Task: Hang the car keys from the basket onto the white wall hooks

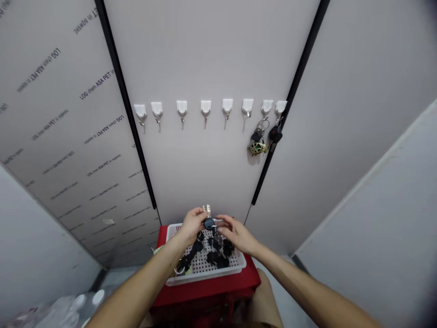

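My left hand (194, 226) pinches a bunch of keys (206, 211) above the far rim of a white perforated plastic basket (205, 278), with a silver key blade sticking up. Its round black fob (209, 223) sits between my hands. The fingertips of my right hand (235, 234) lie against the fob side of the bunch, and I cannot tell whether they grip it. Several black-headed keys (213, 257) lie in the basket below my hands.
A row of white adhesive hooks (205, 107) runs across the pale panel ahead. Two key bunches (258, 141) hang from the right-hand hooks. The basket stands on a red stool (205, 291). My bare knee (264, 291) is beside it, and clear plastic bottles (85, 303) lie at bottom left.
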{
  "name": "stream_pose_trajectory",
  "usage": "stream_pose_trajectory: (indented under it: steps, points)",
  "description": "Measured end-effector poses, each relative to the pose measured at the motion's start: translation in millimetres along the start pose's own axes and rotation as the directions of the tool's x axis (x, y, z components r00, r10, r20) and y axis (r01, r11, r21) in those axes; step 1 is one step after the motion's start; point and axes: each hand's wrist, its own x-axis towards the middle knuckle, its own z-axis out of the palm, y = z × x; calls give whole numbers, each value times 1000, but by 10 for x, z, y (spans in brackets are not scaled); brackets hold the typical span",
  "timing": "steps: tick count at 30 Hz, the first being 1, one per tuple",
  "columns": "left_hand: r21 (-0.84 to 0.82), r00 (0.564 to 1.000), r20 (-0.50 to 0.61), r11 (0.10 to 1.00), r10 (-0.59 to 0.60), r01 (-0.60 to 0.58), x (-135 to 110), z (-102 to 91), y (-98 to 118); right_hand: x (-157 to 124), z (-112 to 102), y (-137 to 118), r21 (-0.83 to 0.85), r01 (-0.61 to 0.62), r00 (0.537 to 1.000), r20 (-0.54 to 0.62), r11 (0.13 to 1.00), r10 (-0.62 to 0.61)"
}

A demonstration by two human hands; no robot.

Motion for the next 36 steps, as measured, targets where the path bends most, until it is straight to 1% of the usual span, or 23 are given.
stream_pose_trajectory:
  steps: [2, 4, 6, 8, 11, 14, 15, 17, 18, 19, 20, 21, 22, 23, 24, 27, 28, 30, 31, 33, 35, 36]
  points:
    - [-158, 998, -58, 987, -10, 0, 5, 46, 36, 19, 43, -14, 195, -45, 999, 27, 980, 41]
    - [-253, 995, -94, 968, -24, 0, 9, 79, 61, 38, 84, -18, 286, -66, 998, 25, 956, 61]
    - [-300, 993, -113, 954, -29, -6, 15, 93, 85, 60, 97, -20, 295, -88, 996, -1, 951, 93]
    - [-305, 992, -129, 952, -15, -25, 25, 81, 113, 84, 63, -30, 254, -117, 991, -38, 960, 130]
    - [-248, 990, -142, 968, 12, -47, 50, 22, 154, 117, -80, -81, 175, -119, 985, -105, 977, 138]
    - [-145, 988, -153, 988, 31, -54, 71, -27, 177, 142, -255, -188, 103, -80, 979, -177, 991, 98]
    - [-85, 982, -177, 993, 63, -79, 73, -25, 182, 150, -303, -235, 80, -66, 978, -191, 995, 80]
    - [78, 962, -207, 983, 179, -166, 63, 21, 194, 171, -370, -337, 51, -51, 981, -184, 997, 59]
    - [156, 954, -175, 964, 242, -216, 52, 64, 203, 185, -391, -389, 50, -52, 984, -166, 997, 60]
    - [208, 953, -91, 942, 288, -265, 40, 117, 216, 201, -409, -441, 57, -55, 987, -147, 997, 63]
    - [227, 951, 30, 924, 308, -307, 29, 178, 233, 220, -426, -493, 71, -54, 989, -134, 996, 63]
    - [222, 939, 157, 916, 305, -335, 23, 240, 256, 241, -447, -545, 85, -42, 990, -134, 995, 54]
    - [208, 921, 258, 914, 293, -349, 23, 300, 287, 264, -474, -597, 93, -19, 988, -149, 995, 33]
    - [198, 906, 313, 914, 284, -355, 31, 355, 327, 289, -510, -650, 92, 13, 984, -180, 996, 4]
    - [200, 906, 318, 914, 280, -353, 47, 403, 377, 315, -554, -704, 84, 49, 975, -221, 995, -29]
    - [199, 933, 218, 923, 285, -329, 129, 514, 595, 408, -725, -884, 75, 138, 930, -354, 988, -103]
    - [186, 935, 205, 927, 288, -326, 160, 550, 689, 445, -790, -950, 81, 164, 912, -393, 983, -119]
    - [170, 928, 215, 924, 305, -343, 218, 636, 898, 536, -923, -1091, 84, 221, 870, -467, 972, -157]
    - [174, 921, 221, 916, 321, -361, 245, 690, 1008, 591, -991, -1162, 74, 251, 842, -508, 965, -180]
    - [194, 908, 213, 895, 360, -401, 300, 812, 1222, 713, -1123, -1300, 53, 311, 767, -604, 949, -217]
    - [210, 899, 192, 879, 393, -429, 360, 939, 1411, 839, -1244, -1424, 40, 355, 689, -686, 934, -233]
    - [221, 898, 177, 873, 403, -436, 392, 997, 1491, 896, -1297, -1478, 32, 369, 660, -713, 929, -237]
